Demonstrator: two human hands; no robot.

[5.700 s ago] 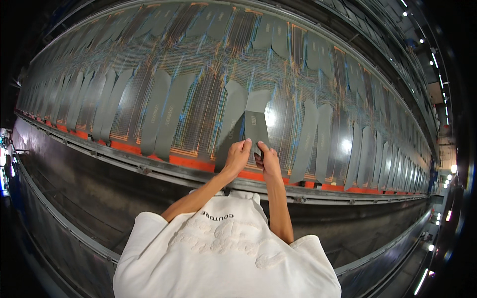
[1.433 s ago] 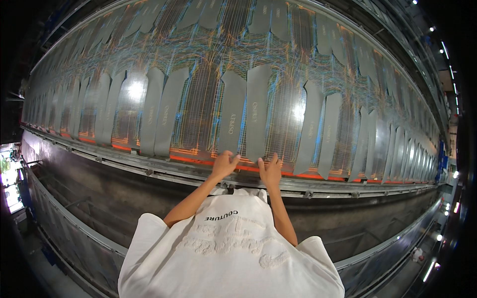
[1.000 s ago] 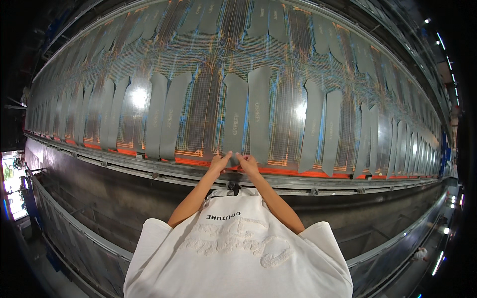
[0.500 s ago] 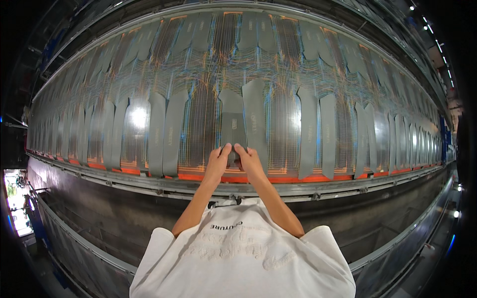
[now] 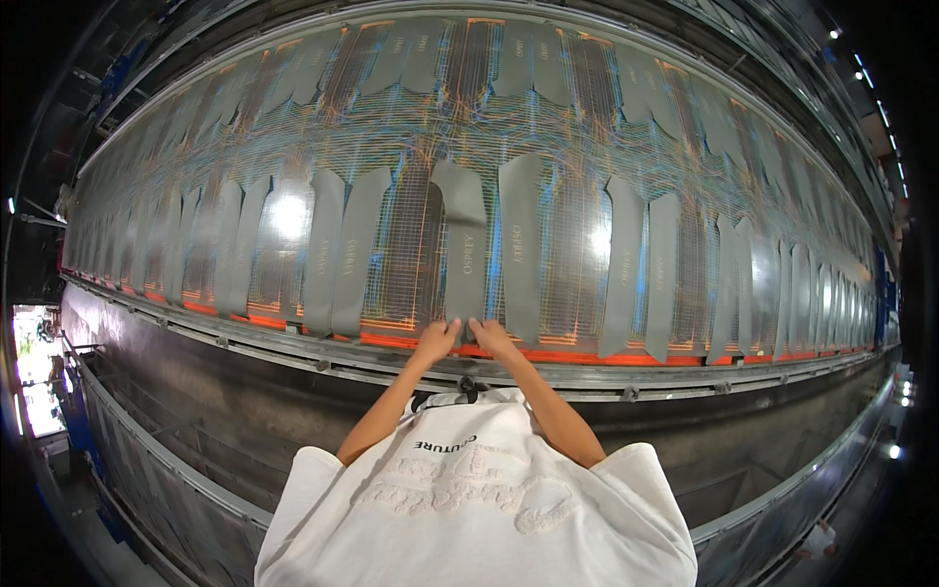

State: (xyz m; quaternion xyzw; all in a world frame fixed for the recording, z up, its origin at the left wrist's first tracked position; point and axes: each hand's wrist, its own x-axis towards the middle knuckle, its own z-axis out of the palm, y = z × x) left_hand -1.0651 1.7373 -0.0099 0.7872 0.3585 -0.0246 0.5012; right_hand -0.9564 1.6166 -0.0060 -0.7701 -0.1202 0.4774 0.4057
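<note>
A grey cut fabric panel (image 5: 467, 279) lies lengthwise in front of me, with pale lettering along it and a raised fold across its far part. Its near end reaches the table's front edge. There, my left hand (image 5: 438, 340) pinches the left corner and my right hand (image 5: 492, 338) the right corner, thumbs close together. Just to the right lies another grey panel (image 5: 519, 254), flat and apart from the one in my hands.
The long table (image 5: 411, 235) has a surface covered in orange, blue and dark printed lines. More grey panels (image 5: 323, 254) lie in rows along both sides. An orange strip (image 5: 391, 327) and a metal rail (image 5: 548, 378) run along the near edge.
Both hands have come toward me, drawing the panel's near end to the table edge. The panel's near part now lies flatter and longer. My view has shifted slightly.
</note>
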